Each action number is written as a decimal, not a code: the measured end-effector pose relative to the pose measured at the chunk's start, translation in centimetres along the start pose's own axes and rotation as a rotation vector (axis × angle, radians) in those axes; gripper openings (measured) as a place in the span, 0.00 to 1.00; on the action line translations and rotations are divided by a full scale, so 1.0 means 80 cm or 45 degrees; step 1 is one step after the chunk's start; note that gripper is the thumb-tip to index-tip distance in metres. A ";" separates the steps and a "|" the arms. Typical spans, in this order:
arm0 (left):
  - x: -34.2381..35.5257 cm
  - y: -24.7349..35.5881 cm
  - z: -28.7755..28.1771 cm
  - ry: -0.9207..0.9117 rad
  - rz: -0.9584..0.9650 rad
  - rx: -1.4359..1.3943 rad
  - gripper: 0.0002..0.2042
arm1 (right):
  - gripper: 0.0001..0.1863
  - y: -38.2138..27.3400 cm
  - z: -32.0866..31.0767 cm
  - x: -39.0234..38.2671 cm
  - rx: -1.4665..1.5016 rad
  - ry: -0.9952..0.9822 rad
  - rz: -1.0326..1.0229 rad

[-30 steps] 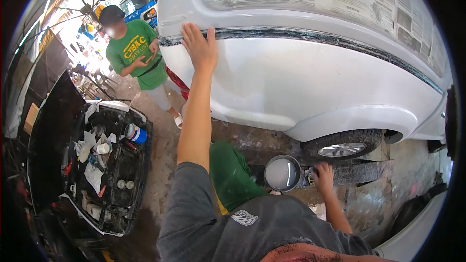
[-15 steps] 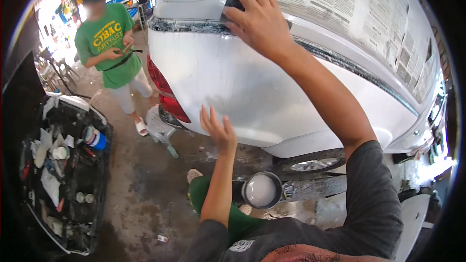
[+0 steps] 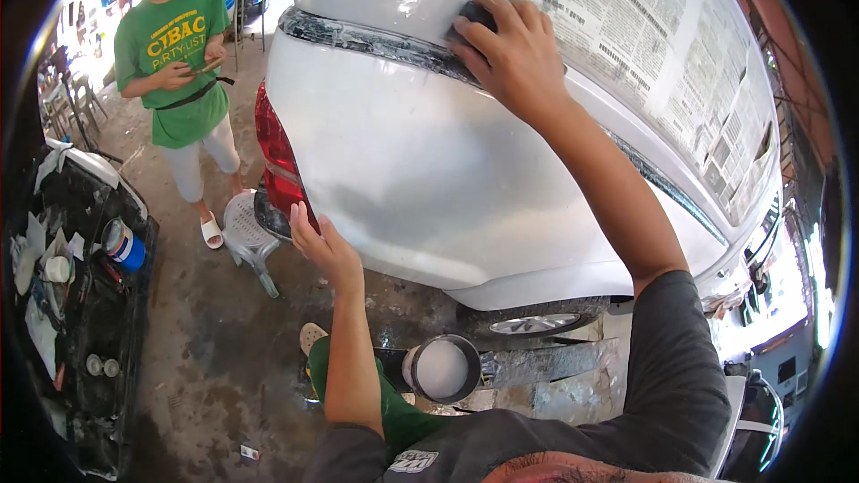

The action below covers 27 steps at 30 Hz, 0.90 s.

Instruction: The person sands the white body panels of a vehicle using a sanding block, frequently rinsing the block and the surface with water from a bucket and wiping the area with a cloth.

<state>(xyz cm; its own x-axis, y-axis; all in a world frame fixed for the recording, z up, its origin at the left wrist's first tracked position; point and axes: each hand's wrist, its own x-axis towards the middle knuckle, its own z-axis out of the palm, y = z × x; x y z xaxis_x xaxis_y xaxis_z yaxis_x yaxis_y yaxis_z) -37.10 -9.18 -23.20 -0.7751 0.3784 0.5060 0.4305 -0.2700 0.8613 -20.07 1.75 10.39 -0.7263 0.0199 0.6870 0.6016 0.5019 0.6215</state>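
Observation:
My right hand (image 3: 506,49) grips a dark pad (image 3: 472,16) against the white van (image 3: 403,170) at the streaked dark trim band (image 3: 367,40), beside the newspaper-masked window (image 3: 617,18). My left hand (image 3: 327,246) is open, fingers raised at the lower corner of the red tail light (image 3: 277,143); whether they touch it I cannot tell. Below, by the wheel (image 3: 534,325), a black bucket (image 3: 443,368) holds milky liquid.
A person in a green shirt (image 3: 179,54) stands at left, both hands on a small object. Near them are a grey plastic stool (image 3: 246,224) and a black panel holding cans and scraps (image 3: 89,322). A board (image 3: 546,362) lies beside the bucket.
My left hand came down from the trim band toward the tail light. My right hand came up from beside the bucket to the band with the dark pad, and shifted slightly along it.

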 end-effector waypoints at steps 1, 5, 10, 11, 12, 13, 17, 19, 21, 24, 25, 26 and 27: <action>-0.001 0.000 0.002 0.000 -0.005 -0.009 0.21 | 0.13 0.001 -0.008 -0.003 -0.034 0.005 -0.009; -0.001 0.003 0.010 -0.068 -0.025 0.084 0.21 | 0.12 -0.008 -0.002 0.049 -0.035 0.091 -0.053; 0.001 -0.022 0.016 -0.010 0.013 0.159 0.20 | 0.08 -0.011 0.010 0.015 0.061 0.113 -0.021; 0.002 -0.023 0.014 -0.010 0.026 0.140 0.20 | 0.08 -0.011 0.008 0.008 0.060 0.093 -0.029; 0.004 -0.025 0.012 -0.008 0.039 0.122 0.20 | 0.09 -0.010 0.009 0.006 0.059 0.074 -0.037; 0.005 -0.021 0.017 -0.017 0.036 0.103 0.20 | 0.09 -0.010 0.008 0.013 0.046 0.078 -0.023; 0.007 -0.022 0.020 0.003 -0.039 0.071 0.19 | 0.09 -0.016 0.022 0.040 0.055 0.181 0.040; 0.007 -0.027 0.019 0.019 -0.053 0.087 0.19 | 0.10 -0.022 0.016 0.017 0.064 0.131 0.018; 0.004 -0.024 0.021 0.000 -0.031 0.094 0.19 | 0.10 -0.014 0.010 0.006 0.102 0.056 0.004; 0.002 -0.020 0.025 0.014 -0.025 0.062 0.19 | 0.09 -0.012 0.011 0.031 0.080 0.086 -0.035; 0.001 -0.019 0.026 0.009 -0.026 0.063 0.19 | 0.09 -0.013 0.012 0.034 0.080 0.082 -0.031; 0.000 -0.018 0.026 -0.011 -0.073 0.054 0.19 | 0.09 -0.015 0.013 0.035 0.082 0.083 -0.021; -0.001 -0.017 0.026 -0.031 -0.121 0.046 0.19 | 0.09 -0.015 0.012 0.035 0.085 0.084 -0.011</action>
<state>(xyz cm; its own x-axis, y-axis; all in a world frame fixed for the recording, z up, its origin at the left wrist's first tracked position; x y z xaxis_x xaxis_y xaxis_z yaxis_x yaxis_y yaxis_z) -36.66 -6.96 -24.29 -0.8017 0.4225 0.4228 0.3726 -0.1998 0.9062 -23.19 2.05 11.20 -0.7065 -0.0407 0.7065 0.5704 0.5583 0.6025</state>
